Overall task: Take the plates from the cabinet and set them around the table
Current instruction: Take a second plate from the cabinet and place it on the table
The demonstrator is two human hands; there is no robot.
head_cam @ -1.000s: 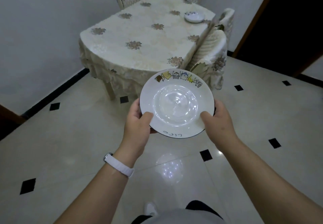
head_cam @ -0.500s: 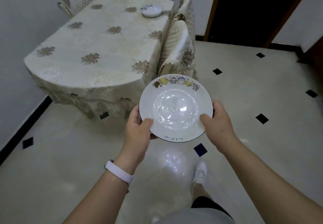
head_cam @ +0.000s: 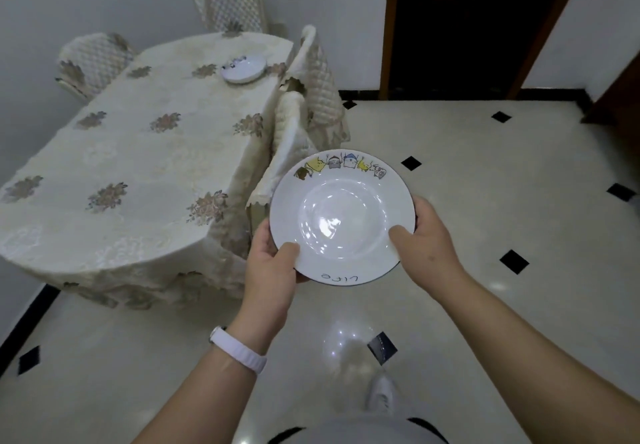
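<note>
I carry a white plate (head_cam: 341,216) with small cartoon figures along its far rim, level in front of me above the floor. My left hand (head_cam: 272,265) grips its near-left rim, thumb on top. My right hand (head_cam: 424,241) grips the right rim the same way. The table (head_cam: 114,180), under a cream flowered cloth, stands to the left. A second white plate (head_cam: 244,68) lies on its far right side.
Two covered chairs (head_cam: 313,97) stand tucked against the table's right side, close to the carried plate. Two more chairs (head_cam: 93,62) stand behind the table by the wall. A dark doorway (head_cam: 460,24) opens at the back right. Glossy tiled floor (head_cam: 485,194) stretches to the right.
I have walked on along the table's right side; the table has slid left and nearer in view. The plate stays held in both hands, now beside the near chair.
</note>
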